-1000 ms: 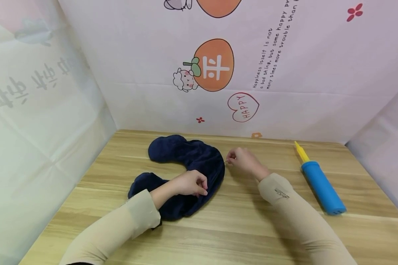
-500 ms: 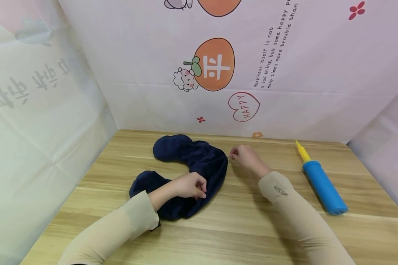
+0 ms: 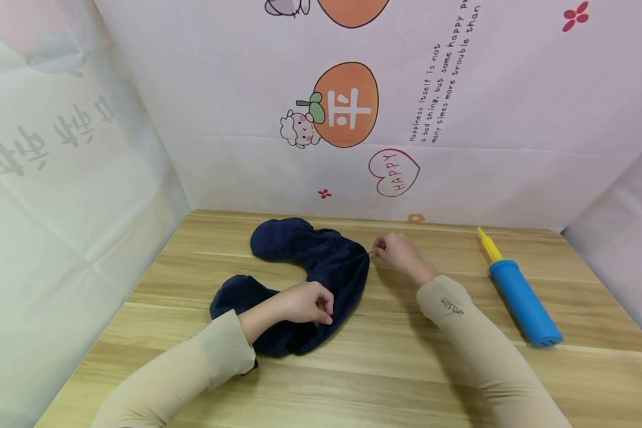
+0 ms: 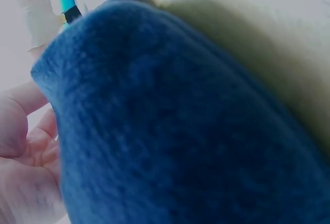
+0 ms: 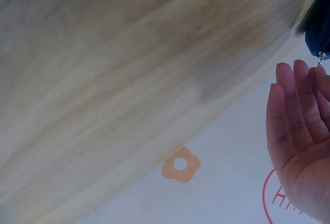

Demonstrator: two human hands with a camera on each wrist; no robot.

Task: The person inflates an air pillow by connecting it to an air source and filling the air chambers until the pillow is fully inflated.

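Observation:
A navy velvety U-shaped neck pillow lies on the wooden table, its open side facing left and its cloth wrinkled. My left hand reaches over its near arm and pinches the cloth close to the outer curve. In the left wrist view the dark cloth fills most of the picture and hides those fingertips. Beyond the curve's right edge, my right hand pinches the small metal zipper pull between thumb and forefinger. Its other fingers stay fairly straight. The pillow's edge is drawn to a slight point there.
To the right of my right hand lies a blue hand pump with a yellow nozzle. A white printed cloth hangs along the table's back edge, with more cloth at both sides.
The pillow, mainly its far arm, has shifted to the right. My right hand has moved slightly right and away with the zipper pull, while the left hand has dipped a little toward me.

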